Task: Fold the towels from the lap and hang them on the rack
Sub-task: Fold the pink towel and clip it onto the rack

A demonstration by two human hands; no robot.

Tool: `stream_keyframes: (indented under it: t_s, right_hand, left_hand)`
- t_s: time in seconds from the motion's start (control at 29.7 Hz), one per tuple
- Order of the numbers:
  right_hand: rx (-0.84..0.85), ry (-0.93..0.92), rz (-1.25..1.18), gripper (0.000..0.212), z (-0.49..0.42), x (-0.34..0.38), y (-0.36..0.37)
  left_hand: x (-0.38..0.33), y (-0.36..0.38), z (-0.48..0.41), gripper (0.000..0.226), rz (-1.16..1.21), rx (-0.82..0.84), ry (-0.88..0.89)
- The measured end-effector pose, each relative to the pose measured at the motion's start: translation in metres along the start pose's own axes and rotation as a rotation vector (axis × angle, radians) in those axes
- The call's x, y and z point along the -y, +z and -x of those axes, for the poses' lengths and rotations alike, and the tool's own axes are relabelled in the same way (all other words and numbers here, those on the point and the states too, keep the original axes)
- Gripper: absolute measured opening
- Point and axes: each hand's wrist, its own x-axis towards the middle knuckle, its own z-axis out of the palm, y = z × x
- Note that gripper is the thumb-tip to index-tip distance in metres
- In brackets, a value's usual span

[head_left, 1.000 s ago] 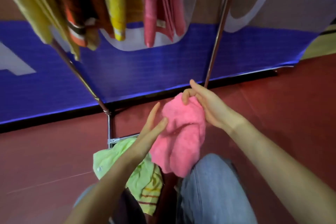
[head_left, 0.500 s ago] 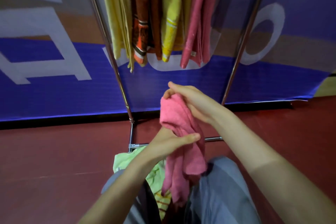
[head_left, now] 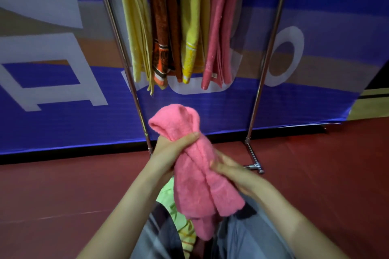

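A fluffy pink towel (head_left: pixel 195 178) hangs bunched and doubled over in front of me, above my lap. My left hand (head_left: pixel 170 149) grips it just below its folded top, thumb wrapped across the front. My right hand (head_left: pixel 229 171) holds the towel's right side lower down, fingers against the cloth. A light green towel (head_left: pixel 168 193) with striped ends lies on my lap under the pink one. The metal rack (head_left: pixel 263 65) stands straight ahead, with several folded towels (head_left: pixel 189 27) in yellow, orange and pink hanging from it.
A blue banner (head_left: pixel 63 111) with white shapes stands behind the rack. The floor (head_left: pixel 63 195) is dark red. The rack's right foot (head_left: pixel 254 166) sits on the floor close to my right hand. My jeans-clad legs (head_left: pixel 248 237) fill the bottom of the view.
My left hand has risen to grip the towel near its top, and my right hand has dropped from the top to its right side. The view has tilted up toward the rack.
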Motion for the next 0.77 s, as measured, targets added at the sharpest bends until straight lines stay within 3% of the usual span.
stream_keyframes:
  t_s: [0.03, 0.1, 0.13, 0.17, 0.24, 0.37, 0.51, 0.64, 0.77]
  right_hand:
    - [0.017, 0.026, 0.017, 0.077, 0.005, -0.004, 0.006]
    - [-0.027, 0.038, 0.081, 0.041, 0.007, -0.006, 0.014]
    - [-0.074, 0.023, 0.093, 0.019, 0.006, -0.003, 0.018]
    - [-0.123, 0.002, 0.088, 0.011, 0.006, 0.003, 0.022]
    - [-0.207, -0.040, 0.055, 0.014, 0.002, 0.014, 0.026]
    - [-0.245, -0.104, 0.070, 0.008, -0.005, 0.038, 0.027]
    - [-0.232, -0.095, 0.126, 0.011, -0.003, 0.050, 0.033]
    - [-0.253, -0.012, 0.168, 0.022, 0.001, 0.048, 0.032]
    - [-0.322, -0.015, 0.445, 0.024, 0.005, 0.043, 0.030]
  left_hand:
    - [-0.004, -0.002, 0.001, 0.016, 0.019, -0.014, 0.003]
    - [-0.007, -0.006, 0.001, 0.018, -0.002, -0.009, 0.025]
    - [-0.007, -0.008, 0.005, 0.026, -0.050, 0.018, 0.040]
    - [-0.005, -0.011, 0.009, 0.041, -0.105, 0.061, 0.044]
    - [0.004, -0.015, 0.018, 0.064, -0.140, 0.104, 0.014]
    - [0.026, -0.020, 0.036, 0.081, -0.120, 0.190, -0.074]
    - [0.028, -0.016, 0.042, 0.062, -0.131, 0.199, -0.104]
    - [0.025, -0.013, 0.043, 0.057, -0.202, 0.198, -0.121]
    - [0.026, -0.010, 0.046, 0.030, -0.232, 0.211, -0.192]
